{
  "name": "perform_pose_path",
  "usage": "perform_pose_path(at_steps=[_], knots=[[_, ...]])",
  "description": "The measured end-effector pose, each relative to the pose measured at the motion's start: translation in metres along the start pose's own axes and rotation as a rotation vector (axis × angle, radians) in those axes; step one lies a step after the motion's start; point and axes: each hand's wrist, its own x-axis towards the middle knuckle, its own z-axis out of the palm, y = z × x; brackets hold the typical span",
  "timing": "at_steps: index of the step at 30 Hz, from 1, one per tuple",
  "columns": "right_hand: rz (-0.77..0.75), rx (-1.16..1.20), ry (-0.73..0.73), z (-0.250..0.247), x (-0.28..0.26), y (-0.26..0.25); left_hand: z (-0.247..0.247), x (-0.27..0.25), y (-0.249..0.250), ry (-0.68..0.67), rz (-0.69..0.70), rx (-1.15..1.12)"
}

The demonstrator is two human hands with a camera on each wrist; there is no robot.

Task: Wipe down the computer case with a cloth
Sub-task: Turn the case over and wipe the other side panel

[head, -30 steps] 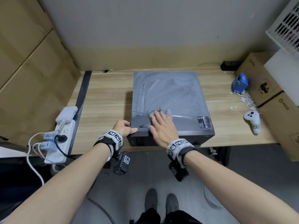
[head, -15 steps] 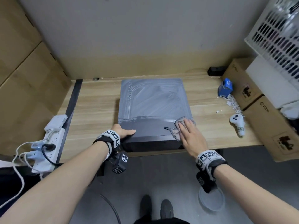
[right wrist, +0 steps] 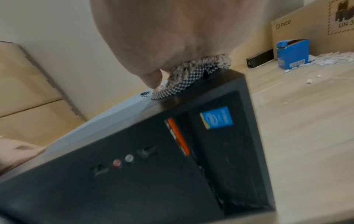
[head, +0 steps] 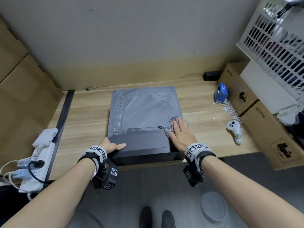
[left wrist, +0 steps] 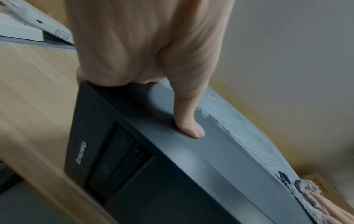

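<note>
Case (head: pixel 144 119) lies flat on the desk (head: pixel 85 116), centre of the head view, front panel at the near edge toward 6 o'clock. Far two-thirds of its top is pale and streaked; a dark band runs along the near edge.

Right hand (head: pixel 181 134) lies flat, fingers straight and together, pressing the cloth (head: pixel 172 123) onto the case's right edge at about 3 o'clock of the top. Cloth is checkered mesh over a fluffy layer; a corner trails toward 9 o'clock, the rest bunches under the fingers. In the right wrist view it sits just above the front right corner.

Left hand (head: pixel 110 146) grips the case's near left corner at 7 o'clock: thumb (left wrist: pixel 188 121) lies straight along the top, remaining fingers go down over the left side, out of sight.

Containers, all toward 2–4 o'clock of the case:
- Blue carton (head: pixel 221 93), top torn open; contents not visible. White scraps (head: pixel 229 109) lie scattered just beside it on the desk.
- Two brown boxes (head: pixel 269 132) along the desk's right edge, closed.
- White crate (head: pixel 278 40) above them, lattice walls; dark and pale items inside, too blurred to name.

White controller (head: pixel 234 130) lies between case and boxes. Power strip (head: pixel 37 163) at 8 o'clock, plugs inserted.
</note>
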Motion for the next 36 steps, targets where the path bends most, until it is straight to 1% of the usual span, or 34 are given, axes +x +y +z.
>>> perform_pose_path(at_steps=[1, 3, 4, 8, 9, 14, 16, 19, 24, 26, 28, 30, 32, 34, 36], knots=[[0.001, -0.004, 0.0, -0.001, 0.006, -0.001, 0.002, 0.012, -0.006, -0.004, -0.006, 0.003], [0.005, -0.016, 0.013, -0.001, 0.011, -0.003, 0.002, 0.015, -0.01, -0.015, -0.004, -0.008], [0.006, -0.018, 0.019, 0.0, 0.012, -0.004, 0.006, 0.034, -0.02, -0.024, -0.01, -0.008], [0.001, -0.008, 0.025, 0.006, 0.013, 0.0, 0.003, 0.042, -0.021, -0.046, -0.013, -0.027], [0.003, -0.008, 0.027, 0.007, 0.014, 0.001, 0.002, 0.038, -0.018, -0.061, -0.003, -0.034], [0.049, -0.027, 0.037, 0.011, 0.012, -0.015, -0.015, -0.053, 0.024, -0.076, 0.038, -0.059], [0.051, -0.057, 0.025, 0.015, 0.011, -0.028, -0.019, -0.074, 0.03, -0.093, 0.059, -0.059], [0.033, -0.071, -0.014, 0.023, 0.014, -0.06, -0.021, -0.076, 0.025, -0.131, 0.07, -0.082], [0.002, -0.084, -0.035, 0.037, 0.02, -0.126, -0.036, -0.063, 0.012, -0.322, 0.047, -0.239], [-0.024, -0.071, -0.037, 0.042, 0.022, -0.153, -0.044, -0.056, 0.002, -0.383, 0.04, -0.273], [-0.059, -0.058, -0.039, 0.044, 0.022, -0.179, -0.053, -0.049, -0.007, -0.415, 0.024, -0.252], [-0.108, -0.056, -0.053, 0.046, 0.022, -0.201, -0.06, -0.046, -0.012, -0.479, 0.026, -0.267], [-0.175, -0.051, -0.07, 0.05, 0.024, -0.219, -0.065, -0.045, -0.016, -0.527, 0.027, -0.282], [-0.258, -0.051, -0.088, 0.053, 0.025, -0.232, -0.069, -0.046, -0.016, -0.533, 0.045, -0.281], [-0.367, -0.084, -0.097, 0.055, 0.025, -0.235, -0.072, -0.048, -0.015, -0.53, 0.058, -0.262]])
